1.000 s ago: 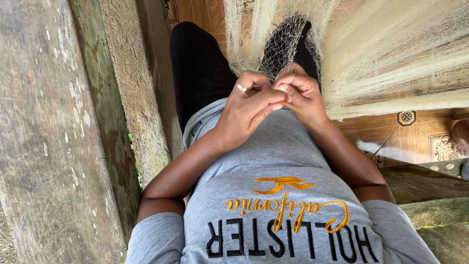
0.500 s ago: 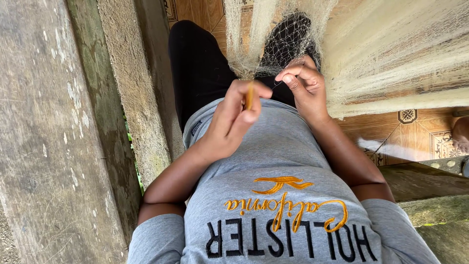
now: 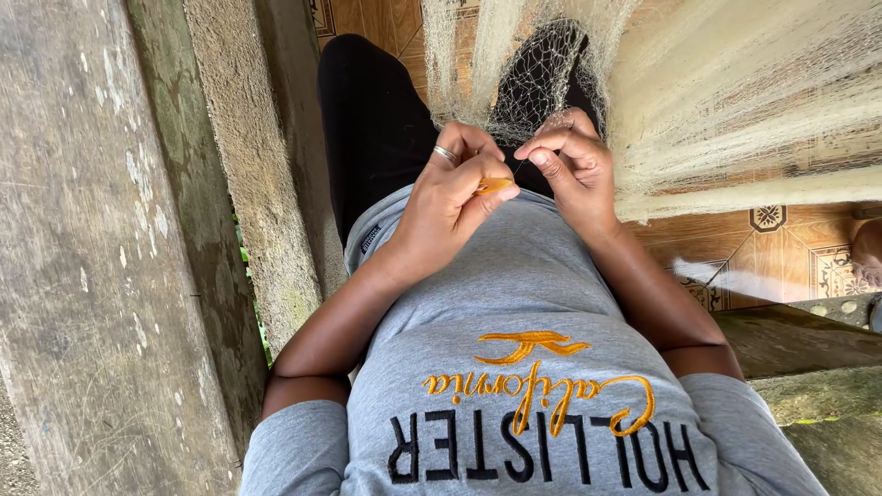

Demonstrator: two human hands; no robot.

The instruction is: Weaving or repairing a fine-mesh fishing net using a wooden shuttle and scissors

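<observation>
Left hand (image 3: 450,207) turned since before, needle (image 3: 493,186) now flat, grip pinching it; right hand (image 3: 570,170) pinching thread at net (image 3: 542,83), both over lap

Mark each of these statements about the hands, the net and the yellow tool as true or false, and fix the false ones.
1. The left hand pinches a small yellow-orange netting needle. True.
2. The right hand lies flat on the grey shirt. False: it is raised at the fine pale mesh fishing net, fingertips pinched together.
3. A silver ring sits on a finger of the left hand. True.
4. The net is bright blue. False: it is pale cream.
5. The floor beyond is bare concrete. False: brown patterned tiles show there.
</observation>
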